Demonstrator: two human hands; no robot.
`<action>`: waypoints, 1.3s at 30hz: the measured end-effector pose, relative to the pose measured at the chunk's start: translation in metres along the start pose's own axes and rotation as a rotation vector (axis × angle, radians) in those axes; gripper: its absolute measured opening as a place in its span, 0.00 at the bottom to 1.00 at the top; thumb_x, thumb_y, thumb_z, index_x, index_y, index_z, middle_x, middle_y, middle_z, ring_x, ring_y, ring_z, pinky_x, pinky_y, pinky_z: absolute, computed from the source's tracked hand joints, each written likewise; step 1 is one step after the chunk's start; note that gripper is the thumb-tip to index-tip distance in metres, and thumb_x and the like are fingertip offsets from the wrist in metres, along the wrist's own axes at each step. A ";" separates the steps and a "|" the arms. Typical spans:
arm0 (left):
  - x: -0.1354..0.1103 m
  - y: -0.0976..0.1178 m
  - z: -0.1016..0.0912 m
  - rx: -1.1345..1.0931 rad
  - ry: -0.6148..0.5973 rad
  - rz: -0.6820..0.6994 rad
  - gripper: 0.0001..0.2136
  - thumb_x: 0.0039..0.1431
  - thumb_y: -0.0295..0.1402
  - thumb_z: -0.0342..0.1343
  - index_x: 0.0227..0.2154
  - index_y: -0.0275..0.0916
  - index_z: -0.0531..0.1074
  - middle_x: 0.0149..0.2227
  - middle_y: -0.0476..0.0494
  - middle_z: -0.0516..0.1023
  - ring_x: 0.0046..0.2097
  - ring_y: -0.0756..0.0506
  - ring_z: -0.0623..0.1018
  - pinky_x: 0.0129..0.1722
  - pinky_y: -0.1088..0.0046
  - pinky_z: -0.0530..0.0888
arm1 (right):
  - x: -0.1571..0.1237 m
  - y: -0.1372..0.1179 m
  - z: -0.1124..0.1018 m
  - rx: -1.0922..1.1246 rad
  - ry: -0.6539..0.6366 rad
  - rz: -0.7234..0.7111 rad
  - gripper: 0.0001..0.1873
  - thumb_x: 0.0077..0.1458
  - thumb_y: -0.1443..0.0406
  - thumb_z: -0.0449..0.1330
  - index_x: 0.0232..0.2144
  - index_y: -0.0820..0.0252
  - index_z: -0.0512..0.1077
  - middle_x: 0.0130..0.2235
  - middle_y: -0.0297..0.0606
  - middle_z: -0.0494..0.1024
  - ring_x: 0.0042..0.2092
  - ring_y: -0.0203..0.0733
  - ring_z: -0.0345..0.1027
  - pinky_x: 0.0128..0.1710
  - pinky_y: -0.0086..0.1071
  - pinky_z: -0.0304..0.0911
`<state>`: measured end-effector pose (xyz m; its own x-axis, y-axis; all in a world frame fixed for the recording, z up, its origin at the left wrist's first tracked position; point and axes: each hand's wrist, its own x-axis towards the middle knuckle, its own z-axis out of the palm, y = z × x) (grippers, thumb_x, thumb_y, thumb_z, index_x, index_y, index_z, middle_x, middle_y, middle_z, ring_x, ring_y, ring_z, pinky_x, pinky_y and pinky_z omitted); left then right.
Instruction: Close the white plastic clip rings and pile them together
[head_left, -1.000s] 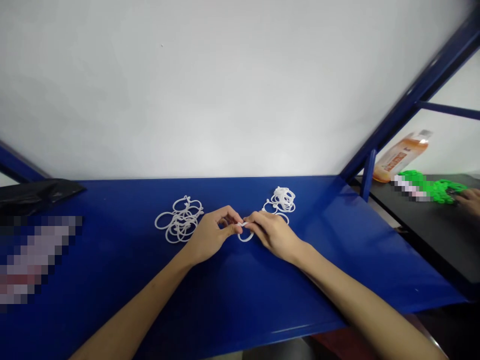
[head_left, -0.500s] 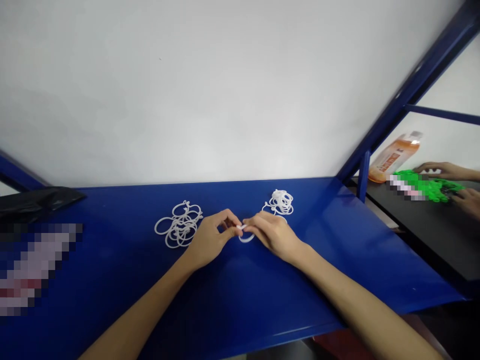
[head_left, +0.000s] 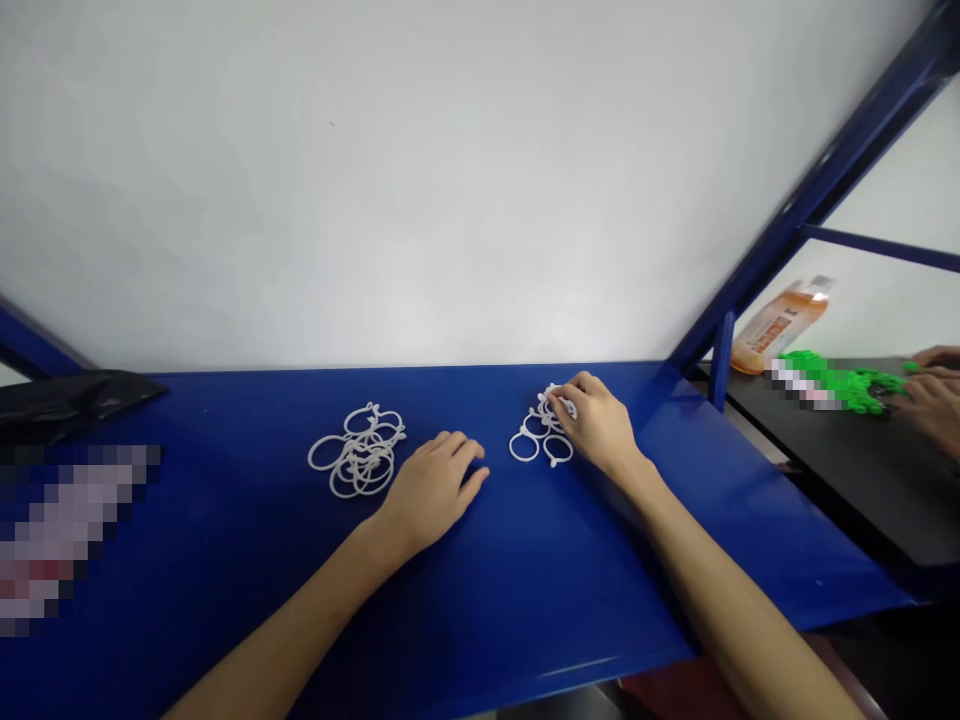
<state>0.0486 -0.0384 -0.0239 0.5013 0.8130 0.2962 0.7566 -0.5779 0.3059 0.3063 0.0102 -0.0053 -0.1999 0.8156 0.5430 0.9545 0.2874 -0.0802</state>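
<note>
Lying against the right grip [head_left: 598,428] — white rings [head_left: 534,442].

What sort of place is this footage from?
Likely a small hand-assembly workshop: a blue metal workbench, white plastic rings in a left pile and a right pile, and a co-worker's hands on green parts at the neighbouring bench.

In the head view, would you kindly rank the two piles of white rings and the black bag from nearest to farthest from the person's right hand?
1. Right pile of rings: under the right hand's fingertips.
2. Left pile of rings: left of the middle.
3. Black bag: far left.
</note>
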 end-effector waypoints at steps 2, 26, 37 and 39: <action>0.000 0.004 -0.002 -0.161 -0.034 0.126 0.07 0.67 0.33 0.50 0.41 0.41 0.73 0.42 0.44 0.77 0.45 0.44 0.75 0.47 0.64 0.73 | 0.000 0.000 0.002 -0.023 -0.020 0.006 0.11 0.65 0.62 0.55 0.39 0.57 0.78 0.40 0.42 0.76 0.40 0.44 0.70 0.28 0.31 0.63; 0.006 -0.007 0.006 -0.074 0.076 -0.021 0.04 0.65 0.29 0.52 0.36 0.41 0.72 0.38 0.48 0.77 0.44 0.43 0.73 0.46 0.62 0.68 | -0.024 -0.062 0.000 0.378 -0.384 -0.318 0.13 0.67 0.58 0.54 0.41 0.58 0.75 0.37 0.39 0.79 0.36 0.41 0.73 0.34 0.31 0.64; 0.009 -0.006 -0.010 -0.517 0.166 -0.092 0.06 0.63 0.30 0.55 0.38 0.45 0.77 0.40 0.50 0.76 0.39 0.49 0.75 0.40 0.70 0.73 | -0.021 -0.061 -0.002 0.843 -0.371 -0.178 0.09 0.67 0.62 0.54 0.37 0.59 0.73 0.30 0.33 0.79 0.30 0.35 0.71 0.32 0.27 0.62; 0.009 -0.006 -0.008 -0.501 0.198 -0.066 0.06 0.63 0.29 0.56 0.33 0.44 0.77 0.36 0.50 0.77 0.38 0.48 0.75 0.41 0.70 0.73 | -0.021 -0.062 -0.003 0.857 -0.376 -0.225 0.10 0.68 0.63 0.54 0.36 0.59 0.72 0.30 0.33 0.78 0.30 0.35 0.70 0.32 0.27 0.62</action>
<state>0.0447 -0.0282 -0.0158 0.3341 0.8475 0.4124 0.4664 -0.5289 0.7091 0.2518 -0.0264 -0.0087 -0.5588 0.7614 0.3287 0.4285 0.6045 -0.6716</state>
